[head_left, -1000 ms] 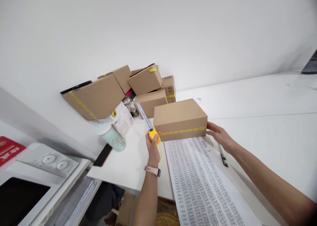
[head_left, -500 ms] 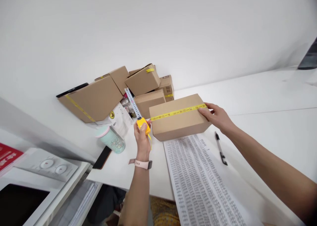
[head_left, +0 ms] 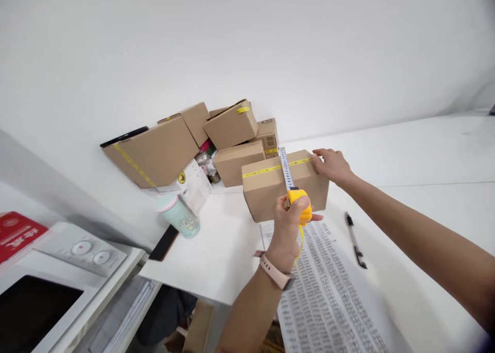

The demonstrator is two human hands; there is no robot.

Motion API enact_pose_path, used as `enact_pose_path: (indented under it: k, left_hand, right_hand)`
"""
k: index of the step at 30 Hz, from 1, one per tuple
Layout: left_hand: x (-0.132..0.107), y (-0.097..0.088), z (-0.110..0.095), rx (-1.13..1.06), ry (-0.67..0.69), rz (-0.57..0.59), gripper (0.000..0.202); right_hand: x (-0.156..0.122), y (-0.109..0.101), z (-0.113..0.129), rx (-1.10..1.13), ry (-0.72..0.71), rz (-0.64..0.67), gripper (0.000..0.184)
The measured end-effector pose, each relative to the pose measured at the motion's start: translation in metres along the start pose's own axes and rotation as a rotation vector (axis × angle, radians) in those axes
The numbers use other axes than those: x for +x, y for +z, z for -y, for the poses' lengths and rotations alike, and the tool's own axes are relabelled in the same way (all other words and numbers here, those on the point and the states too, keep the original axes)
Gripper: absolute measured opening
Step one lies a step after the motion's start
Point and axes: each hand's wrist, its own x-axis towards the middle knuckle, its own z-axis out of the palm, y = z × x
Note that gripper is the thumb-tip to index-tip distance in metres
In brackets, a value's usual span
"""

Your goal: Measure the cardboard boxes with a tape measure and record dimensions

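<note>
A brown cardboard box (head_left: 266, 188) with a yellow tape strip stands on the white table (head_left: 417, 162). My left hand (head_left: 288, 229) is closed around a yellow tape measure (head_left: 299, 206) at the box's front face. Its white blade (head_left: 285, 168) runs up across the top of the box. My right hand (head_left: 330, 165) rests on the box's top right corner, fingers curled on the edge. A pink watch sits on my left wrist.
Several more cardboard boxes (head_left: 185, 136) are piled against the wall. A mint cup (head_left: 180, 216) and a black phone (head_left: 164, 244) lie to the left. A printed sheet (head_left: 328, 291) and a black pen (head_left: 355, 239) lie in front of the box. A white machine (head_left: 58, 275) sits lower left.
My left hand moved the tape measure from the box's left end to its front, and the blade now crosses the top. The box was turned over and my right hand shifted onto its top corner.
</note>
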Motion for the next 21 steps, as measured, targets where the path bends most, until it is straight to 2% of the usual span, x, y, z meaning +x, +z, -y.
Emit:
enact_pose_path:
  k: [4, 11, 16, 21]
  left_hand:
    - [0.009, 0.011, 0.004, -0.075, -0.077, -0.020, 0.050]
    - [0.011, 0.022, 0.007, -0.137, -0.159, -0.063, 0.055]
    - [0.001, 0.024, 0.008, -0.114, -0.108, -0.024, 0.056]
    - [-0.003, 0.028, 0.011, -0.109, -0.108, -0.036, 0.054]
  right_hand:
    - [0.011, 0.001, 0.004, -0.058, -0.155, -0.008, 0.053]
    - [0.036, 0.001, 0.036, -0.081, -0.248, 0.207, 0.054]
    - [0.033, 0.002, 0.058, -0.036, -0.212, 0.325, 0.055]
    - [0.034, 0.010, 0.065, -0.079, -0.180, 0.341, 0.053]
